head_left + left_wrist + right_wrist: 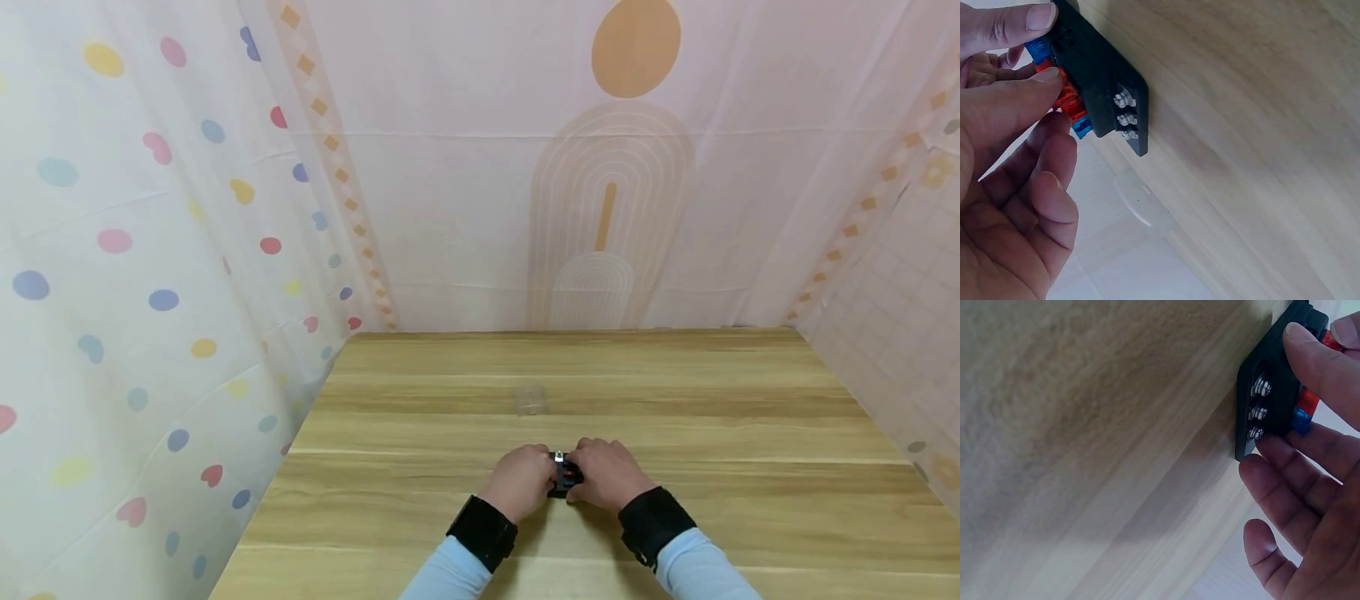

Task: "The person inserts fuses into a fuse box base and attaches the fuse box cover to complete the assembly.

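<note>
A black fuse block (1104,87) stands on the table between both hands. Red blade fuses (1072,103) and a blue fuse (1082,127) sit in a row along it, and silver terminal screws (1260,387) line one end. My left hand (517,481) has its thumb and a finger pinched at a red fuse in the row. On the other side, my right hand (609,475) grips the block, its thumb (1310,353) lying against the black body. Fingers hide part of the fuse row in every view.
A small clear plastic cover (531,400) lies on the wooden table (712,400) beyond the hands. Patterned curtains (450,208) hang behind the table's far edge and along its sides. Black straps (483,532) wrap both wrists.
</note>
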`<state>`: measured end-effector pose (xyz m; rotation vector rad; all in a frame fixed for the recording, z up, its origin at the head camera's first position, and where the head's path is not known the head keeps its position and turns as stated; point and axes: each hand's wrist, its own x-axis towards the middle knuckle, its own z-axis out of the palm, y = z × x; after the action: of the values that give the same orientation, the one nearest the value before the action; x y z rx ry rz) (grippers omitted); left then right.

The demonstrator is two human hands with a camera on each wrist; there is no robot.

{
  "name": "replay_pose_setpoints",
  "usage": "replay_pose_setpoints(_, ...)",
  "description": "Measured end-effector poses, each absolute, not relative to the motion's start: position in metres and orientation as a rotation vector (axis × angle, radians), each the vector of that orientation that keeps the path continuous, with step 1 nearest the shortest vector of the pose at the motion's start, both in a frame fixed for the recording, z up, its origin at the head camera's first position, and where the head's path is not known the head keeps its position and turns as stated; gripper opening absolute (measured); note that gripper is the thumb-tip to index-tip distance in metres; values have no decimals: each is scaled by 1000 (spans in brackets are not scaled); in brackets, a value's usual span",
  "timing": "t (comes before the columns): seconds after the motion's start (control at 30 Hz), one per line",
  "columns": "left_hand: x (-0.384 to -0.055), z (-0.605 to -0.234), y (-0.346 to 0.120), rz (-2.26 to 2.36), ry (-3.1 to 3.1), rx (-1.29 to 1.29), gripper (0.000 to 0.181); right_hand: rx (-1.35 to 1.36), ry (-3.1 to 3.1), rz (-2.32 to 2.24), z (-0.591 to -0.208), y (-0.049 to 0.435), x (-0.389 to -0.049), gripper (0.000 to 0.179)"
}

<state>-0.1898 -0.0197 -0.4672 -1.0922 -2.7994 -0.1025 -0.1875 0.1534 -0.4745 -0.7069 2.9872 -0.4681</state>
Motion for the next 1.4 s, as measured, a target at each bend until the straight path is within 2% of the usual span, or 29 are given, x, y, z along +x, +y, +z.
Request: replay_pose_setpoints(1.4, -195, -464, -20, -138, -2830, -1158, 20, -727, 2982, -454, -474, 154, -190, 35)
